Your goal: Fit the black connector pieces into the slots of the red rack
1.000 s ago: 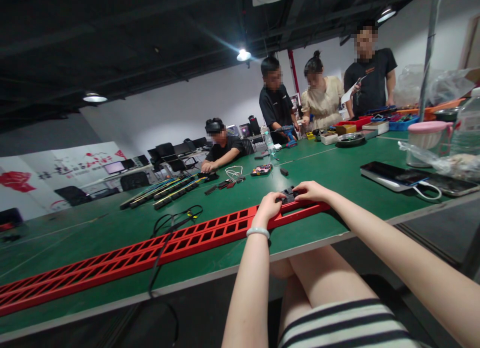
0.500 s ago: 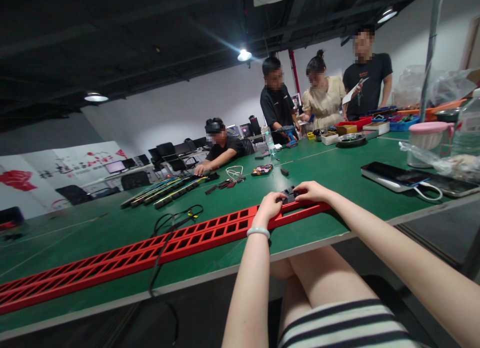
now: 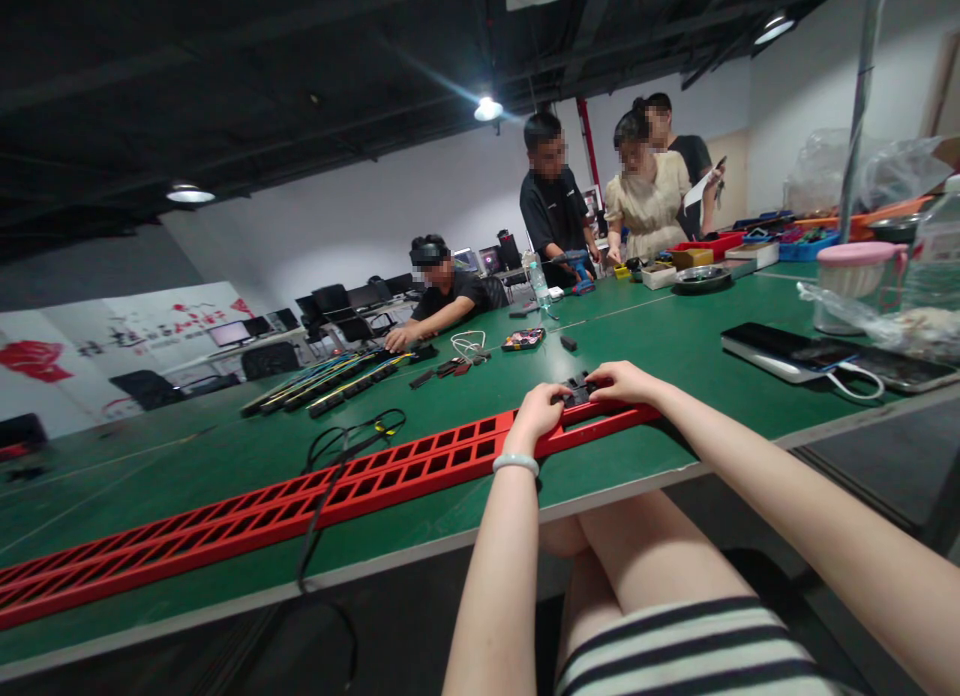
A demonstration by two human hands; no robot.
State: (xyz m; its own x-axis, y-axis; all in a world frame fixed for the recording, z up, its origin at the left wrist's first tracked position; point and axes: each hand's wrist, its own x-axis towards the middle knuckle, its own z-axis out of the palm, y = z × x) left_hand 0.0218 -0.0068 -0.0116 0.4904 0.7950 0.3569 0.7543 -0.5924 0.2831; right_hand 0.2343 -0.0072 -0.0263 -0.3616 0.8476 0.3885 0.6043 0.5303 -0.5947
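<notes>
A long red slotted frame (image 3: 420, 463) with rows of rectangular openings lies along the near side of the green table. At its right end sits a small black part (image 3: 577, 388), whose exact kind I cannot make out. My left hand (image 3: 538, 414), with a pale bangle at the wrist, grips this part from the left, fingers closed. From the other side my right hand (image 3: 624, 383) closes its fingers on the same part. My fingertips hide some of it, and my right hand covers a bit of the frame's end.
A black cable (image 3: 330, 476) crosses the frame and hangs over the table edge. Black strips with coloured wires (image 3: 337, 381) lie farther left, before a seated person (image 3: 446, 294). Phones (image 3: 787, 351), a pink-lidded cup (image 3: 855, 286) and parts boxes (image 3: 709, 251) stand right. Several people stand behind.
Both my hands and the black part stay in nearly the same place. In the background, one standing person has shifted left, behind another person.
</notes>
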